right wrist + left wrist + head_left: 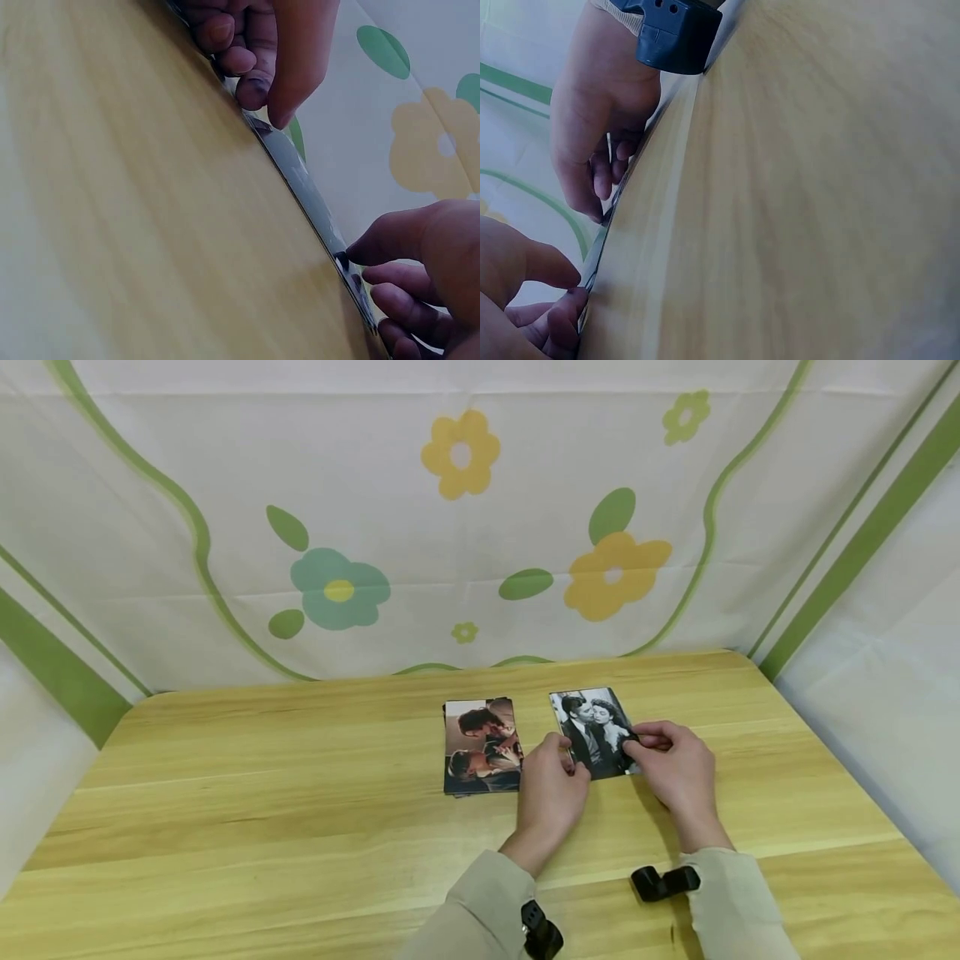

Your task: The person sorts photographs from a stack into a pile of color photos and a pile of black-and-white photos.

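Nearest on the wooden table (262, 827), left hand (551, 793) and right hand (678, 772) pinching the black-and-white photo's (592, 727) near corners, seemingly laying it flat. Next: letting go gently. Farther left, just beside, photo stack (482, 745).

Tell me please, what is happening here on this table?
A person is handling photographs on a wooden table. Both hands hold one black-and-white photo of a couple: the left hand pinches its left edge, the right hand pinches its right edge. The wrist views show the photo low over the wood; whether it touches I cannot tell. Beside it, to the left, lies a small stack of colour photos, untouched. A flowered cloth hangs behind.
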The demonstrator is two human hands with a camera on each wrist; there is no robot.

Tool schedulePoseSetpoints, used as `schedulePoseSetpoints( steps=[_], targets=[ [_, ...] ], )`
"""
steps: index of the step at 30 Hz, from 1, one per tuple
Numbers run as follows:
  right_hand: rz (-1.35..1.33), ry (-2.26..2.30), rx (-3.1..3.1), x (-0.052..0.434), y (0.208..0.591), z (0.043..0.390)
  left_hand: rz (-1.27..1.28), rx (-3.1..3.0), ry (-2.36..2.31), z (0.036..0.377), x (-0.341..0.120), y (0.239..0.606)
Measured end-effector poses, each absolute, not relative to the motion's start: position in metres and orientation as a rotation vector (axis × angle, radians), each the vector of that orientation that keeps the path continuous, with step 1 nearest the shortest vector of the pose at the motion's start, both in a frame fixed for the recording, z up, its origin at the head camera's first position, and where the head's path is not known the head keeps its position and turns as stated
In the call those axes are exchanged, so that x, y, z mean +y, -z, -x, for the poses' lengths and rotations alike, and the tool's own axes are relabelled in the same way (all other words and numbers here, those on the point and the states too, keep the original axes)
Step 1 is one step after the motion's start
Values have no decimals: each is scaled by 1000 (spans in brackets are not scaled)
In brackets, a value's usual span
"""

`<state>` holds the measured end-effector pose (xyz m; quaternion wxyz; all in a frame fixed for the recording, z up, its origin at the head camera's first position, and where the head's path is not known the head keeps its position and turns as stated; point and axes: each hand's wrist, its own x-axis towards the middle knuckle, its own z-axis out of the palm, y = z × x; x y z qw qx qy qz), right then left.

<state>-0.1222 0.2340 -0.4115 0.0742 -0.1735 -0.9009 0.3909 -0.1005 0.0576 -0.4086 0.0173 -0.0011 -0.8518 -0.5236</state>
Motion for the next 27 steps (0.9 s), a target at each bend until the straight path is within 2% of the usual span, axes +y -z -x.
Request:
schedulePoseSetpoints(
  steps=[15, 27],
  targets=[
    [536, -1324, -2670, 227, 396, 119, 13, -2430, 2056, 90, 36, 402],
    [208, -1512, -2726, 187, 378, 109, -113, -2416, 1994, 74, -25, 387]
  ],
)
